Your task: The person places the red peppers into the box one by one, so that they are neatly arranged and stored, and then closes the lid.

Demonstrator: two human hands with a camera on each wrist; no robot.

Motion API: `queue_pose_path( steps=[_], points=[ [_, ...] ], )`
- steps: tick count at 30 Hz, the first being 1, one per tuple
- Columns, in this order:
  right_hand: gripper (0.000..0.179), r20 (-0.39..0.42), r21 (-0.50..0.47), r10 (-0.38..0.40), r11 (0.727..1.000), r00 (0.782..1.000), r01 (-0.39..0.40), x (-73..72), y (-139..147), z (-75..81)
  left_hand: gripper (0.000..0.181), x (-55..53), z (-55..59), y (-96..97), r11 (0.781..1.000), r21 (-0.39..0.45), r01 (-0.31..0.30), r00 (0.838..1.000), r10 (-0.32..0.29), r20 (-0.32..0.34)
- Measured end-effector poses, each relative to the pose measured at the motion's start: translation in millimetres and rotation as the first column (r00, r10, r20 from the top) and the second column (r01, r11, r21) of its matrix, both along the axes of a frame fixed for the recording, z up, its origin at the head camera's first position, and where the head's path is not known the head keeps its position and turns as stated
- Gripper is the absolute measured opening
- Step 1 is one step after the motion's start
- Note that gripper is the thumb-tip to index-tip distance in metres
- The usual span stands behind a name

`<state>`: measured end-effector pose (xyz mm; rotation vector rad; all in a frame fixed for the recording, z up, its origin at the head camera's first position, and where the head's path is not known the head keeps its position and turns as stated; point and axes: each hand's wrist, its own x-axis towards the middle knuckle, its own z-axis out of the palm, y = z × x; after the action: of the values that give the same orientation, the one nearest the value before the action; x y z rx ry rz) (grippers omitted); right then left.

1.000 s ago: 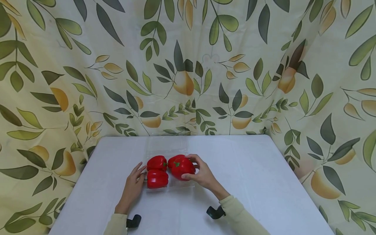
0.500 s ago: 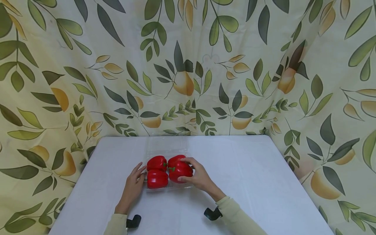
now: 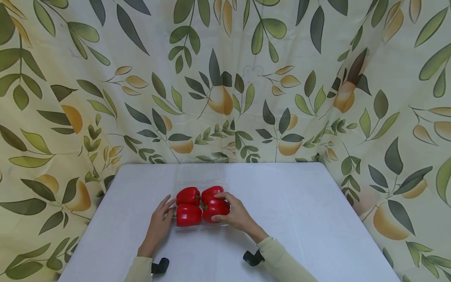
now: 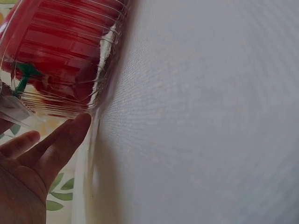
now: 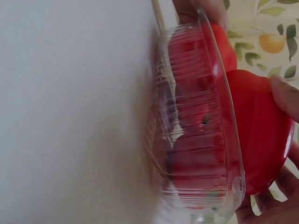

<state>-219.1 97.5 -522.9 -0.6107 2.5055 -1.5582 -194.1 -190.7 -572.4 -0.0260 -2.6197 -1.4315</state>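
Note:
A clear plastic clamshell box (image 5: 196, 154) holds red bell peppers on the table. My right hand (image 3: 241, 213) grips one red bell pepper (image 3: 213, 211) at the front right of the box, thumb on the near side and fingers on the far side. In the right wrist view this pepper (image 5: 257, 130) sticks up above the box rim. Beside it lie a back-right pepper (image 3: 211, 191), a back-left pepper (image 3: 188, 195) and a front-left pepper (image 3: 189, 215). My left hand (image 3: 160, 224) rests against the box's left side, its fingers fairly straight; in the left wrist view the fingertips (image 4: 83, 122) touch the lower corner.
The box's transparent lid (image 3: 199, 174) lies folded back toward the rear edge of the white table (image 3: 289, 199). A leaf-and-fruit patterned curtain (image 3: 225, 78) hangs behind and at both sides. Dark wrist cameras sit at both sleeves.
My right hand has moved left and slightly toward me with its pepper, lowering it into the front-right part of the box. The left hand and the other peppers have stayed in place.

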Motion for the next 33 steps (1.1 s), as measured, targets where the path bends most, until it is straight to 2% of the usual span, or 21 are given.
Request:
queue_pose_path(
  steps=[5,13,20,24,33],
  points=[
    [0.063,0.002,0.025,-0.001,1.0,1.0,0.001,1.6,-1.4,-2.1,0.042,1.4,-0.7,-0.5,1.0,-0.001,0.001,1.0,-0.001,0.012],
    [0.066,-0.074,0.138,0.039,0.99,0.997,-0.029,-0.7,-2.5,-4.2,0.041,1.3,-0.6,-0.6,1.0,0.001,0.008,1.0,-0.008,-0.003],
    [0.047,-0.118,0.195,0.079,0.979,0.99,-0.055,-1.2,0.0,-6.9,0.042,0.2,0.7,0.1,1.0,0.005,0.006,1.0,-0.006,-0.009],
    [0.045,-0.126,0.207,0.076,0.977,0.989,-0.048,-1.4,0.3,-8.2,0.041,0.0,1.4,0.3,1.0,0.008,0.003,1.0,-0.003,-0.006],
    [0.04,-0.223,0.282,0.07,0.959,0.972,-0.005,-0.9,-1.3,-5.5,0.039,-1.0,1.6,0.7,1.0,0.015,0.003,1.0,-0.003,-0.005]
  ],
)
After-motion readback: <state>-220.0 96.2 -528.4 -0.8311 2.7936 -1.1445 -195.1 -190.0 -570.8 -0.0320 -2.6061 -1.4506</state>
